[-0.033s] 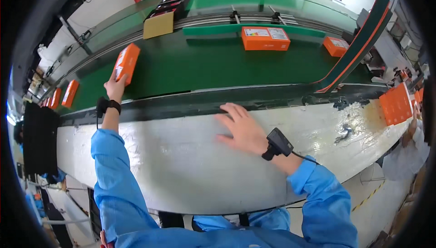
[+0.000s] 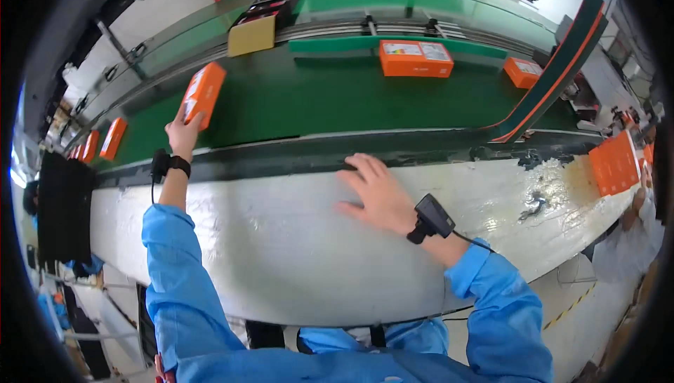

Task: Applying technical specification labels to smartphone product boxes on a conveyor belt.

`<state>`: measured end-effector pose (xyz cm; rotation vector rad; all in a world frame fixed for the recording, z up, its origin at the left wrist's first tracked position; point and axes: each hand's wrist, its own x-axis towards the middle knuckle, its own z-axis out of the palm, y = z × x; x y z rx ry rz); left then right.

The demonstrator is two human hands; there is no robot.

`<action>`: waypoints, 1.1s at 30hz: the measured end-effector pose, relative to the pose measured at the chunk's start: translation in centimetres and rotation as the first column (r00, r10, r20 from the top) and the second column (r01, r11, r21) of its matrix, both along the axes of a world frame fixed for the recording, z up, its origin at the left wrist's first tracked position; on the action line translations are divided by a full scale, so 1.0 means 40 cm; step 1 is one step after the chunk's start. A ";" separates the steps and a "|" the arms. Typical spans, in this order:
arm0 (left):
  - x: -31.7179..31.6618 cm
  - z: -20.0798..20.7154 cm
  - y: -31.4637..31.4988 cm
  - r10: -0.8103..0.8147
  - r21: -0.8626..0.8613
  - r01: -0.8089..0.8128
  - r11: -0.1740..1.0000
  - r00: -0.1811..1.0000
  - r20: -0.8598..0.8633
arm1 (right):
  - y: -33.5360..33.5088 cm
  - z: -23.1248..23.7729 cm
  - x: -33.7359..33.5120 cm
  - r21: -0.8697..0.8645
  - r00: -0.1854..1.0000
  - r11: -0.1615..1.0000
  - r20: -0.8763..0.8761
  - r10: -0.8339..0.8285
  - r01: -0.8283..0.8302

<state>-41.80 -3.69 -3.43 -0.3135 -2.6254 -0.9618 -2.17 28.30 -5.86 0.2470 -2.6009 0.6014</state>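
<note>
Held box [image 2: 204,95]: one, orange, tilted, at 10 o'clock over the green belt [image 2: 295,106]; whether it touches the belt cannot be told. Left hand [image 2: 184,129]: pinching the box's near end between thumb and fingers, a black wrist device [image 2: 169,164] below. Right hand [image 2: 379,197]: near centre toward 4 o'clock, holding nothing, fingers spread, palm down at the far edge of the white table [image 2: 302,256]; contact with the surface cannot be told. Edges: a dark rail [image 2: 281,167] parts table from belt, running from 9 to 3 o'clock, with the held box beyond it; a green guide bar [image 2: 330,44] lies toward 12. Room: bare belt between the held box and the wide orange box [image 2: 416,60] at 1 o'clock; bare table from the right hand round to 8. Counted: on the belt, one small orange box [image 2: 523,73] at 2, beside a slanted strap [image 2: 558,67]; two distinct orange boxes [image 2: 112,139] at 9, others beyond too small to count; one orange panel [image 2: 614,163] on the table at 3; one dark tray [image 2: 277,0] and one tan flap [image 2: 251,37] at 11; two wrist devices, one per arm.
</note>
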 end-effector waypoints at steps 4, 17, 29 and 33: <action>0.436 0.167 0.063 -0.170 -0.058 0.169 0.984 0.985 -0.009 | 0.013 0.014 0.023 0.043 0.982 0.999 -0.190 0.007 0.002; 1.255 -0.037 0.121 -0.290 -0.078 0.285 0.955 0.955 -0.062 | -0.185 0.062 0.315 -0.753 0.838 0.590 0.498 0.223 0.291; 1.141 0.145 0.127 -0.667 0.370 0.606 0.704 0.744 0.050 | -0.071 0.233 0.397 -0.489 0.826 0.872 0.507 0.247 0.039; 1.126 0.163 0.162 -0.796 0.705 0.375 0.602 0.347 0.496 | -0.105 0.253 0.370 -0.541 0.892 0.840 0.398 0.214 0.040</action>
